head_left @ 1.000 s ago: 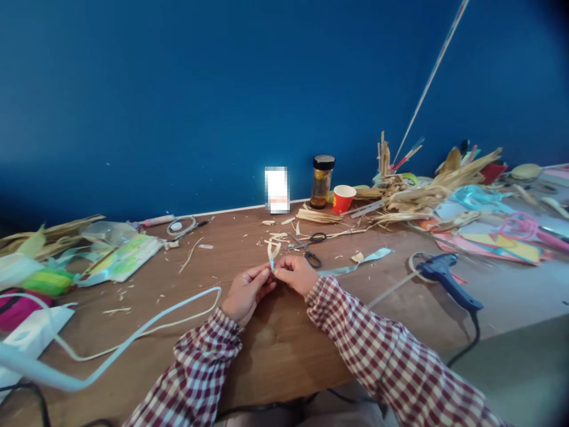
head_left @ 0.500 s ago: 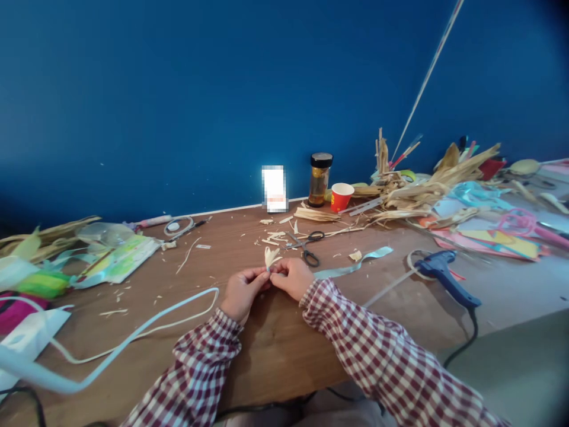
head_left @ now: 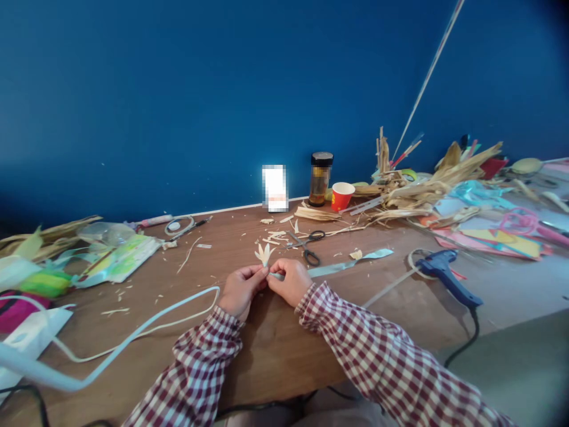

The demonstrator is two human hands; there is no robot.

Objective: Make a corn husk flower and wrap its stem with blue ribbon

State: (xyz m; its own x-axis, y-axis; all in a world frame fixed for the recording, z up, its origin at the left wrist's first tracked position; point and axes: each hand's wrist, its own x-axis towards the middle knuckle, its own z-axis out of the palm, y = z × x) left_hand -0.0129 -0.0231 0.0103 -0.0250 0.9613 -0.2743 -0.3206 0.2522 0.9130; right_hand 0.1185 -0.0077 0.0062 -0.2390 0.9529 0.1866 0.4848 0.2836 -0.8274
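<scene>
My left hand (head_left: 240,289) and right hand (head_left: 290,281) pinch the husk flower (head_left: 264,254); slack fingers could let the ribbon (head_left: 351,267) slip.

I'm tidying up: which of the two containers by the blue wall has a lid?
The amber jar, capped in black; the red paper cup beside it stands open.

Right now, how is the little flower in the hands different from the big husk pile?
The husk flower is tiny, pale and pinched upright between the left hand and right hand; the husk pile is big, browner and lies loose on the table. Both look like dried husk.
</scene>
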